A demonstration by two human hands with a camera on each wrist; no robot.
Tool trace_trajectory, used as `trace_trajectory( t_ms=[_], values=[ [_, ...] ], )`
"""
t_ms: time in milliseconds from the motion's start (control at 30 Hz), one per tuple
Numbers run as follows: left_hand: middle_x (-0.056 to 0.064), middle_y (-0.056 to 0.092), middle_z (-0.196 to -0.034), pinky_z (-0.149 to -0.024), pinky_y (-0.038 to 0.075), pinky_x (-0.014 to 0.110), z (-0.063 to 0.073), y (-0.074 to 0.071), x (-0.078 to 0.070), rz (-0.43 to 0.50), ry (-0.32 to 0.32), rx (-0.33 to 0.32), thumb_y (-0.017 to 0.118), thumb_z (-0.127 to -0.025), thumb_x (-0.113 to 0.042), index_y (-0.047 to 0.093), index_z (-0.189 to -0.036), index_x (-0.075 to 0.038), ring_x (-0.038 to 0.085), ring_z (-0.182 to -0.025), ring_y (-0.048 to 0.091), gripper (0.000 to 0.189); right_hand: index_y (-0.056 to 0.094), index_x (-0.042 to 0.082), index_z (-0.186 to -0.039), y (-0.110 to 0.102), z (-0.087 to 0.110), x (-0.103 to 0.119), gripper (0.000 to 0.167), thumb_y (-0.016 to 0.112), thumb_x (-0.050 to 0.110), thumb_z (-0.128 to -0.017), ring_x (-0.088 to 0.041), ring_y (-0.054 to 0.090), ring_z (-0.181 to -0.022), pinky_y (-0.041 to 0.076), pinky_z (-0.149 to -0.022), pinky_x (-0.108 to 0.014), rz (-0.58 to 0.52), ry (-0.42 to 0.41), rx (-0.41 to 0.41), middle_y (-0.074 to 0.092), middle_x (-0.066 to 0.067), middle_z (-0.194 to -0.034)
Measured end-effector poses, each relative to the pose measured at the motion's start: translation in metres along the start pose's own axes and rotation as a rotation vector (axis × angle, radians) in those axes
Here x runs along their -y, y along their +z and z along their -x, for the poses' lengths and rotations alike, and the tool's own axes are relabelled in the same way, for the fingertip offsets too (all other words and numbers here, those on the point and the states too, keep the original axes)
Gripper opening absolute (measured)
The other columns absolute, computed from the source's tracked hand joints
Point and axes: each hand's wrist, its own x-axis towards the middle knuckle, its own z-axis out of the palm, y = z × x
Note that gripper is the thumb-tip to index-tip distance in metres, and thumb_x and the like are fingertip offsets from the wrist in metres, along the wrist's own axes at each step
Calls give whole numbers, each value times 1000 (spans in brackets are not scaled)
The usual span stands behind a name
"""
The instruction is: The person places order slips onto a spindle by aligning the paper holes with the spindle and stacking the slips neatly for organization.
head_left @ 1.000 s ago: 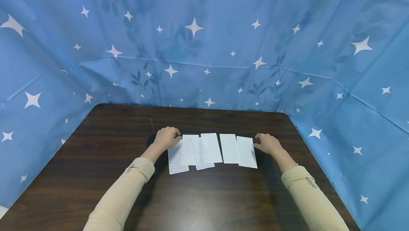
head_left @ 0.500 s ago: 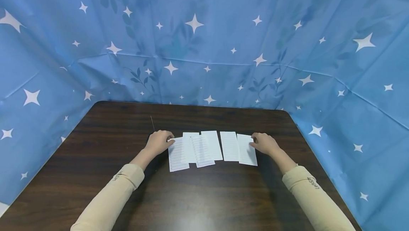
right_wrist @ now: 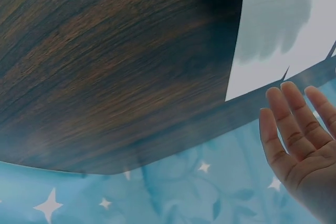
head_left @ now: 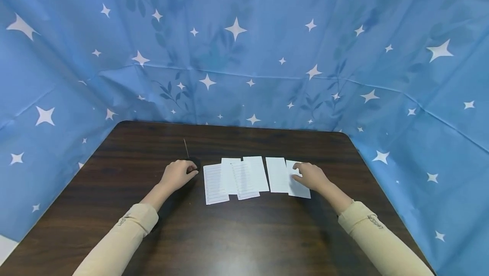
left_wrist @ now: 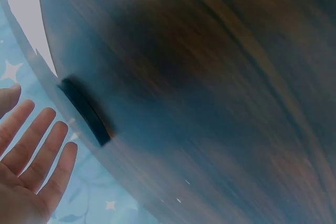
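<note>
Several white paper sheets (head_left: pixel 215 189), some with ruled lines, lie in an overlapping row on the dark wooden table. My left hand (head_left: pixel 177 175) hovers left of the row with its fingers loosely bent and nothing in them. Just beyond its fingertips sits a small black object (head_left: pixel 195 162), partly covered by the hand; in the left wrist view it appears as a curved black band (left_wrist: pixel 86 111). Over the rightmost sheet (head_left: pixel 299 190) is my right hand (head_left: pixel 311 176), fingers spread and relaxed, holding nothing. Its shadow falls on that sheet (right_wrist: pixel 262 72) in the right wrist view.
A thin stick-like line (head_left: pixel 186 147) rises beside the black object. The wooden table (head_left: pixel 244 229) has rounded far corners, and a blue curtain with white stars (head_left: pixel 237 76) hangs around its back and sides.
My left hand has drawn back leftward off the leftmost sheet toward the black object. The right hand has moved slightly left, from the row's right edge to over the last sheet.
</note>
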Motion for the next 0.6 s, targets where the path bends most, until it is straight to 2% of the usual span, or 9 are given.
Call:
trace_trajectory(
  t_ms=[167,433,600],
  values=[
    [11,72,-87,-64,57,40,8,-6,12,-15,-11,3,70,-84,-20,72,-96,-5,25,-77,67,19,66,-2,-106,1,0,9,30,69,19,-85,-26,67,-85,57,-69,-40,-5,-46,-21,70,-16,-98],
    [8,69,-83,-57,53,35,14,-9,24,-13,-56,19,70,-84,-22,71,-99,-6,18,-68,61,22,66,0,-106,6,1,29,32,68,25,-86,-25,67,-85,57,-72,-40,-28,-119,-85,70,-14,-98],
    [14,71,-93,-64,56,44,17,-10,28,-16,-92,17,71,-84,-26,70,-103,-3,28,-79,66,30,65,1,-108,7,2,46,34,68,28,-86,-27,67,-90,57,-77,-42,-63,-150,-131,69,-14,-101]
  ],
)
